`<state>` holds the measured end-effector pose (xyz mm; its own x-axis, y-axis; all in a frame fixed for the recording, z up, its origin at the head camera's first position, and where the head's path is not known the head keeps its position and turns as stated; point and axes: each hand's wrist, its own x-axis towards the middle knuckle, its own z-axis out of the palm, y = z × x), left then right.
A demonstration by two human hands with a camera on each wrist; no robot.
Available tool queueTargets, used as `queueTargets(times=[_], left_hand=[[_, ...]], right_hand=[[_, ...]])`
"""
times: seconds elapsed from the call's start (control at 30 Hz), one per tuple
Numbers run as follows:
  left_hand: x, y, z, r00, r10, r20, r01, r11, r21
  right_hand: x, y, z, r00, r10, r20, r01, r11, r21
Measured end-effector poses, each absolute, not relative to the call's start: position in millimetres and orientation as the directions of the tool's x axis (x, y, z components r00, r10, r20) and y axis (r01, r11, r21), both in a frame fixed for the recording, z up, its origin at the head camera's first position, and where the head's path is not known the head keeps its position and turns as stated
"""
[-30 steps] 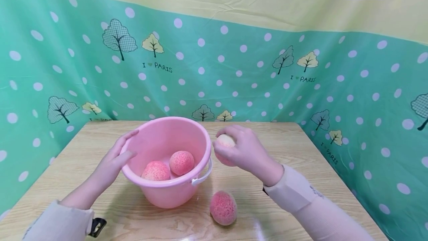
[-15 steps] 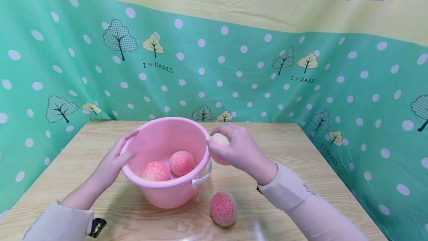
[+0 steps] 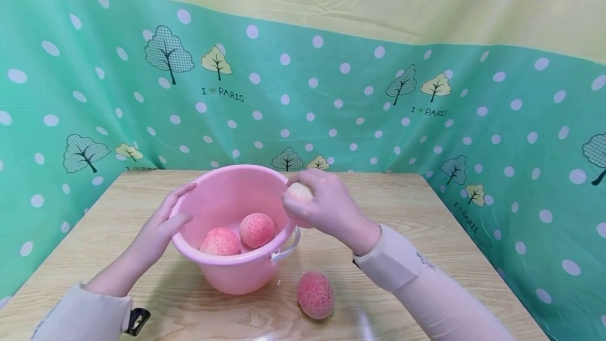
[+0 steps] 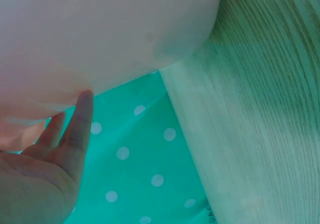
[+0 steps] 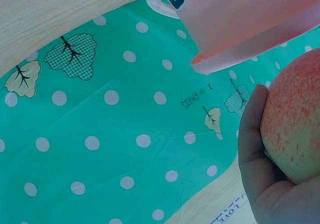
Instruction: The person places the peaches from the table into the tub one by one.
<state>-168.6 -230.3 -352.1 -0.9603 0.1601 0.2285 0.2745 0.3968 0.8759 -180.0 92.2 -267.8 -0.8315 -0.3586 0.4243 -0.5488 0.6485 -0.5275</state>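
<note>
On the table stands a pink plastic bucket (image 3: 236, 278), tilted slightly toward me, with two pink speckled peaches (image 3: 257, 230) inside. My left hand (image 3: 163, 220) grips its left rim, thumb over the edge; the left wrist view has fingers (image 4: 80, 129) against the outer wall. A cream-and-pink peach (image 3: 300, 192) is held in my right hand (image 3: 326, 207), beside the bucket's right rim and overlapping it in the head view. Up close in the right wrist view, the held peach (image 5: 295, 119) shows red flecks. One darker pink peach (image 3: 315, 294) lies in front, right of the bucket.
The bucket's white handle (image 3: 286, 246) hangs down on its right side. Light wood-grain covers the table (image 3: 388, 199). A green and yellow printed cloth (image 3: 307, 104) encloses the back and both sides.
My right hand has moved left with the peach, from beside the bucket to its right rim. The left hand, the bucket and the other peaches have stayed in place.
</note>
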Motion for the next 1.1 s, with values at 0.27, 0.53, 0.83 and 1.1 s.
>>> queueTargets(times=[0.27,0.53,0.83,1.1], left_hand=[[-168,-230,-352,-0.961,0.160,0.227,0.273,0.391,0.879],[-169,-230,-352,-0.959,0.159,0.234,0.279,0.390,0.878],[-169,-230,-352,-0.959,0.162,0.234,0.280,0.385,0.879],[-169,-231,-353,-0.958,0.163,0.234,0.280,0.383,0.880]], right_hand=[[-183,83,-266,-0.824,-0.377,0.424,-0.560,0.660,-0.501],[-184,76,-266,-0.821,-0.405,0.403,-0.566,0.668,-0.483],[-185,67,-268,-0.808,-0.431,0.401,-0.584,0.674,-0.453],[-187,60,-270,-0.809,-0.434,0.396,-0.583,0.674,-0.453]])
